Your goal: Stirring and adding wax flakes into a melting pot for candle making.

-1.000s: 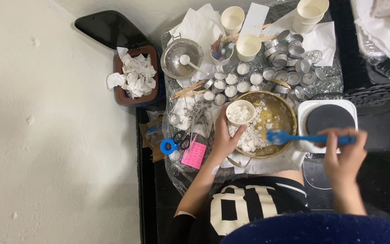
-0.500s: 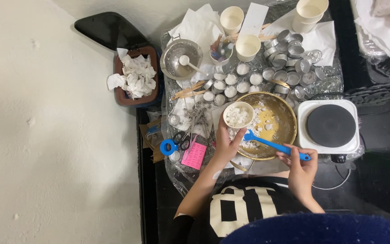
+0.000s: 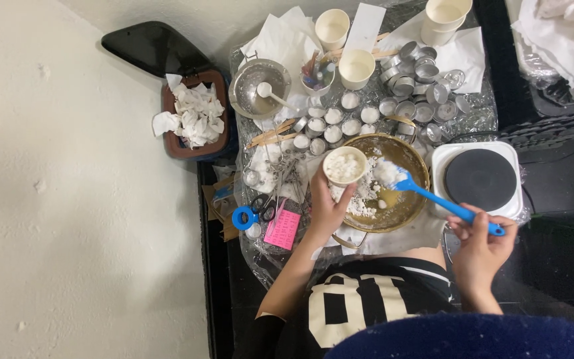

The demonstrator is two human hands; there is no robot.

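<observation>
Paper cup of white flakes sits in my left grip over the brass bowl on a cluttered foil-covered tabletop; right grip clutches the blue spatula.

Small table covered in clear plastic sheet, dark edge showing. Landmark: brass bowl, near front middle. Right of bowl, touching close: white single hotplate. Behind bowl: cluster of small filled tins, then paper cups; behind-right, empty metal tins on white paper. Behind-left: metal strainer bowl with spoon, wooden sticks. Left of bowl: blue-handled scissors, pink note.
</observation>
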